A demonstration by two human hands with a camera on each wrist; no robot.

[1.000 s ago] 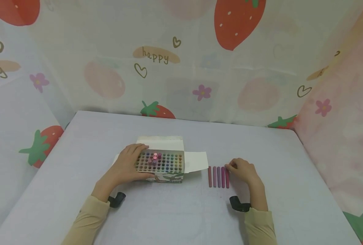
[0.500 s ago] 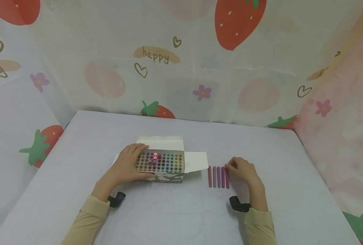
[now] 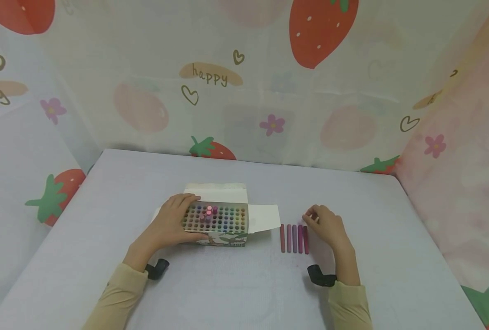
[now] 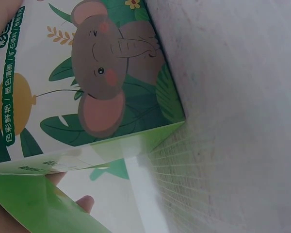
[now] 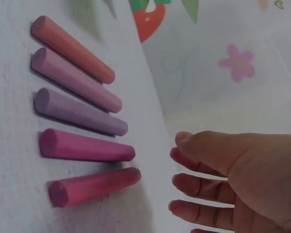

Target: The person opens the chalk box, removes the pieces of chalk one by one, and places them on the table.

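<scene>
Head view: five slim round sticks [image 3: 294, 239] lie side by side on the white surface [image 3: 244, 288], toward 3 o'clock from the box [image 3: 228, 239], running from brick orange through dusty pink and mauve to magenta and deep pink. The right wrist view shows them smooth and matte, blunt at the ends, near one another with narrow gaps between. The box has its white flaps [image 3: 265, 217] folded out and rows of small coloured circles [image 3: 231, 221] on top, with a cluster of pink and purple sticks [image 3: 209, 212] standing proud of the rest. The left hand [image 3: 172, 222] grips its 9 o'clock end, thumb along the near wall and fingers at the far edge; a printed elephant [image 4: 97, 73] shows in the left wrist view. The right hand [image 3: 326, 225] is released, fingers loosely bent, touching none of the five, just off the deep pink one toward 2 o'clock.
</scene>
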